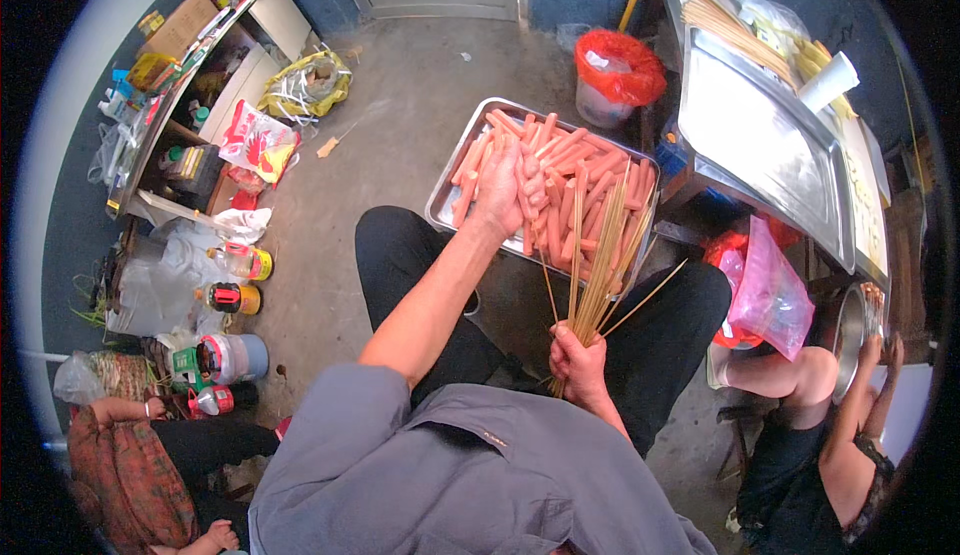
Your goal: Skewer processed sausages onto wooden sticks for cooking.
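Observation:
My left hand (514, 187) is curled around a pinkish sausage, mostly hidden by the fingers, above a metal tray (438, 193). A thin skewer runs from below this hand towards my right hand (577, 360). That right hand grips a fanned bundle of bamboo skewers (604, 270) near its lower end, between my knees. The tips of the bundle reach over the tray's near right part. Many cut sausages (574, 154) lie heaped in the tray. Whether some of them sit on the skewer tips, I cannot tell.
A red-lined bucket (606, 101) stands behind the tray. To the right, a table carries a large metal tray (757, 135) and more skewers (739, 34). Bottles (244, 261) and bags line the left. Two other people sit nearby, one on each side; a pink bag (772, 292) hangs at right.

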`<state>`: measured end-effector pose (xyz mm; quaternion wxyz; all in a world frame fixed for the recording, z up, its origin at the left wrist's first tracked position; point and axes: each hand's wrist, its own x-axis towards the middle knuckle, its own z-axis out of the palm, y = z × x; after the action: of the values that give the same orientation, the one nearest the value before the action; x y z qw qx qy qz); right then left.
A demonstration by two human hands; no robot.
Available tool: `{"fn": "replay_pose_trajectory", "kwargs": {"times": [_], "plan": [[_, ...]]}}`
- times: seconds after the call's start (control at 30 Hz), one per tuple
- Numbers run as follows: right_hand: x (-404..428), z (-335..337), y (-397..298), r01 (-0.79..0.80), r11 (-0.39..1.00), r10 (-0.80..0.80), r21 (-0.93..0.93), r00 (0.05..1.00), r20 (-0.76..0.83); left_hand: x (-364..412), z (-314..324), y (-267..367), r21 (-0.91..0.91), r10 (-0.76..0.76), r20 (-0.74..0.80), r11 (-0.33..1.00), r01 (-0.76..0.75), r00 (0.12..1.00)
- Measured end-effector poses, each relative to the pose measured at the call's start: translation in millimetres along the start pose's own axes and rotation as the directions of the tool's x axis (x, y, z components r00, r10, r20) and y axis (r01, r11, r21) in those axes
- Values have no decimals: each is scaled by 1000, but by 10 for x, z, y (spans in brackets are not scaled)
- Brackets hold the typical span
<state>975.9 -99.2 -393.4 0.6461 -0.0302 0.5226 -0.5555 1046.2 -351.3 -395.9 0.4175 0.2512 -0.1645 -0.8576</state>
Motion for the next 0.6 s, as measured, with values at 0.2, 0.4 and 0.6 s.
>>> {"fn": "replay_pose_trajectory", "kwargs": {"times": [0.2,0.4,0.6], "plan": [[-28,-19,57,16,999,-15,-38,1000,11,-35,-47,-102,21,-26,-11,999,26,1000],[-36,-1,53,2,1000,-3,-20,1000,-10,-138,-80,-259,28,-60,-6,998,60,998],[-36,-27,66,11,1000,-11,-23,1000,-13,-186,9,-317,71,-38,-58,997,42,998]]}}
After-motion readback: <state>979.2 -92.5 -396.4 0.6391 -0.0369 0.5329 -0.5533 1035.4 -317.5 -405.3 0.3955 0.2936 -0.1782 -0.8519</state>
